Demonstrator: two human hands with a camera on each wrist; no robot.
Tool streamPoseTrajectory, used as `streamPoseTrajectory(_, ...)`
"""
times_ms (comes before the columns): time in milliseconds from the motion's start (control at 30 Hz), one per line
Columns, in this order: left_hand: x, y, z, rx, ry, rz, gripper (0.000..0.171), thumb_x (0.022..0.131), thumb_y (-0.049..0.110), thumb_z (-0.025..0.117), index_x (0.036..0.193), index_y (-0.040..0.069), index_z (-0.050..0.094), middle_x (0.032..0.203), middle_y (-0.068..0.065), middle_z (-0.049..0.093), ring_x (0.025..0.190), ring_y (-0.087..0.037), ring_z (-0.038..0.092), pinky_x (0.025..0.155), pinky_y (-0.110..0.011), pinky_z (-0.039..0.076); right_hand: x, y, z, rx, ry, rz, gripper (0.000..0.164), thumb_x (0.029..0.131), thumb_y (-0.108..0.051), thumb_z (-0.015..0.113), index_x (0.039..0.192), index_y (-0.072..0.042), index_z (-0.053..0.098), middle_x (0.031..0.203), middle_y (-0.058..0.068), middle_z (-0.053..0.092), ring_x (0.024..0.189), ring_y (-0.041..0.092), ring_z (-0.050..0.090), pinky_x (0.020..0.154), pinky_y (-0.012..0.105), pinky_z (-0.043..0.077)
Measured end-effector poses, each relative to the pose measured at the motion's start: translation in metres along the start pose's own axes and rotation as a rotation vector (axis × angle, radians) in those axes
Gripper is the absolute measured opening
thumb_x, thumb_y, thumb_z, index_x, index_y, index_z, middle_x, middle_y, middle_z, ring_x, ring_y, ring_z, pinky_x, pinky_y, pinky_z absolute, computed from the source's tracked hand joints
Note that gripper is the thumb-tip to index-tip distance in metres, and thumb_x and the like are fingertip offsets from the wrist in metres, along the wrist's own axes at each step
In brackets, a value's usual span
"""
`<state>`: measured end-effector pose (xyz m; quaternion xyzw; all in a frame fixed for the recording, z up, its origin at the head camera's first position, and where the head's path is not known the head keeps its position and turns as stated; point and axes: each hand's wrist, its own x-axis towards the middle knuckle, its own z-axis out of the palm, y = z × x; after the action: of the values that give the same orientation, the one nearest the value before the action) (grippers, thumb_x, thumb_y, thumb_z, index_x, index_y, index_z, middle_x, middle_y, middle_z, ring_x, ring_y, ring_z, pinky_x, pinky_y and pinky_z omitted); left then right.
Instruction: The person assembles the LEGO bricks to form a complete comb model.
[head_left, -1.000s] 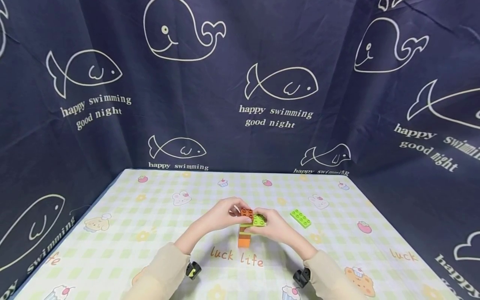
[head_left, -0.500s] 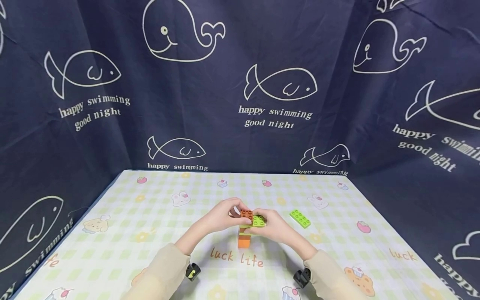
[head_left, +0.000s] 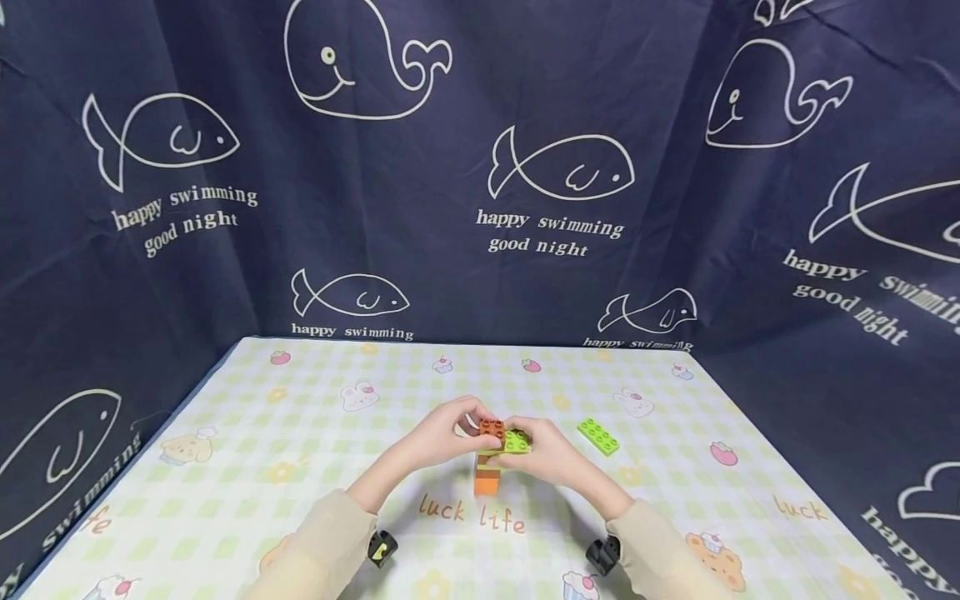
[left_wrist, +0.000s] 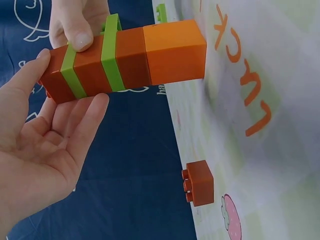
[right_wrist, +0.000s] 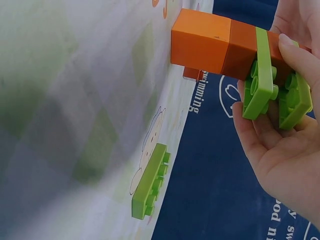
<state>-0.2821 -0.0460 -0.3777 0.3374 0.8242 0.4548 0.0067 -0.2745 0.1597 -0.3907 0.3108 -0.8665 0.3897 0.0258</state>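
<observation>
Orange and brown blocks with two green strips make a tower [left_wrist: 131, 56], which stands on the pale cloth [head_left: 300, 392] between the two hands. Its bottom block is orange, and the two strips stick out on the right side. The left hand [head_left: 450, 432] pinches the brown block on top with its thumb and fingers. The right hand [head_left: 543, 450] grips the tower around the strips, thumb in front and fingers curled behind, and from the head camera it hides some of the middle. Over to the right, just past the right hand, a loose green plate [head_left: 597, 437] lies with its bumps up. A spare brown block [left_wrist: 201, 184] sits on the cloth apart from the tower, and in the right wrist view the tower gets in the way and covers part of it. Behind the table hangs a dark blue curtain [head_left: 450, 192] with white fish and whales.
</observation>
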Motion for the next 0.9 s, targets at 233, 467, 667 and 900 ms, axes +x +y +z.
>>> streamPoseTrajectory(233,-0.0011,-0.0013,-0.0007,-0.005,0.005,-0.003,0.022,0.084,0.024,0.071,0.101,0.012,0.063,0.096,0.000,0.061,0.079,-0.009,0.057,0.075,-0.026,0.053,0.0010,-0.0003,0.0018,0.007,-0.001,-0.001,0.026,0.077,-0.028,0.076,0.094,-0.012,0.065,0.085,-0.002,0.066,0.070,0.002,0.053,0.064,0.020,0.048)
streamPoseTrajectory(467,0.0001,-0.0036,0.0027,-0.012,-0.006,0.019,0.023,0.086,0.024,0.069,0.102,0.010,0.061,0.098,-0.003,0.060,0.082,-0.010,0.056,0.077,-0.026,0.052,-0.0003,-0.0002,-0.0004,0.002,-0.006,0.035,0.025,0.077,-0.028,0.077,0.092,-0.013,0.064,0.084,-0.003,0.065,0.070,0.003,0.053,0.064,0.020,0.048)
streamPoseTrajectory(667,0.0006,-0.0017,0.0032,-0.022,0.002,0.000,0.023,0.086,0.025,0.069,0.102,0.010,0.062,0.098,-0.003,0.059,0.081,-0.010,0.057,0.073,-0.020,0.051,-0.0003,0.0013,-0.0016,-0.010,-0.007,0.040,0.026,0.076,-0.032,0.077,0.092,-0.016,0.064,0.084,-0.005,0.064,0.072,0.004,0.054,0.067,0.020,0.048)
streamPoseTrajectory(900,-0.0010,-0.0031,0.0018,-0.022,-0.002,0.004,0.023,0.086,0.024,0.069,0.102,0.009,0.062,0.098,-0.004,0.060,0.080,-0.010,0.057,0.073,-0.020,0.051,-0.0013,0.0018,-0.0022,-0.026,-0.013,0.032,0.025,0.078,-0.035,0.075,0.095,-0.020,0.065,0.088,-0.009,0.065,0.076,0.005,0.056,0.071,0.022,0.049)
